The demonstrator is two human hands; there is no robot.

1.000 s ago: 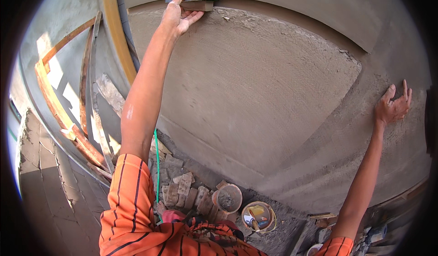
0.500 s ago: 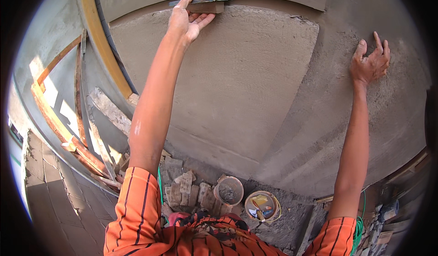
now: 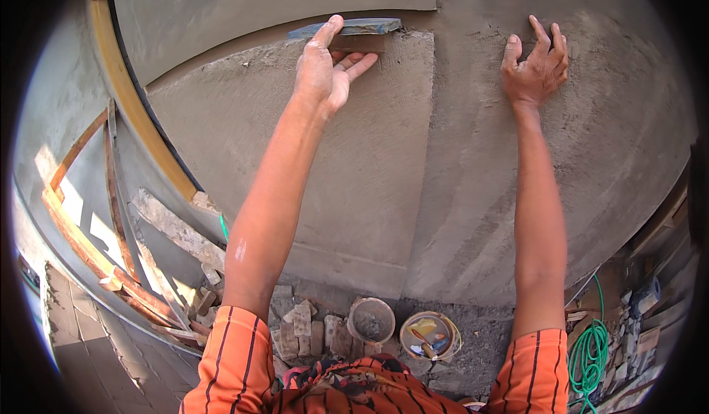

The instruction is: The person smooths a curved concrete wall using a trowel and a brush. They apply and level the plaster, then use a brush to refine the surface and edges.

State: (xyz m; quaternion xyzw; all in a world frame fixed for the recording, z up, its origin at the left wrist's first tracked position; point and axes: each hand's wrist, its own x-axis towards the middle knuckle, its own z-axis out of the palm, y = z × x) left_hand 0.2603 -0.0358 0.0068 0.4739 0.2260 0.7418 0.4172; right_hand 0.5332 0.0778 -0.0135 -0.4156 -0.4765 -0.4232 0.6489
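Observation:
My left hand (image 3: 322, 70) is closed on a flat blue-grey board with a brown wooden block (image 3: 358, 43) beneath it, perhaps a plastering float. The thumb lies over the board and the fingers curl under the block. This tool sits along the recessed band at the top edge of a raised grey plaster panel (image 3: 325, 163), close to the panel's right corner. Over rough plaster (image 3: 591, 81) to the right, my right hand (image 3: 535, 67) has its fingers apart and holds nothing. Whether its palm touches the wall, I cannot tell.
Below the wall stand a bucket of grey mix (image 3: 371, 320) and a bucket with tools in liquid (image 3: 430, 336), beside several broken bricks (image 3: 303, 329). Timber offcuts (image 3: 96, 226) lean at the left. A coiled green hose (image 3: 588, 362) lies at the lower right.
The view has shifted toward the right. My left hand has slid the board and block rightward along the recess, nearer the panel's corner. My right hand stays over the rough plaster, fingers apart.

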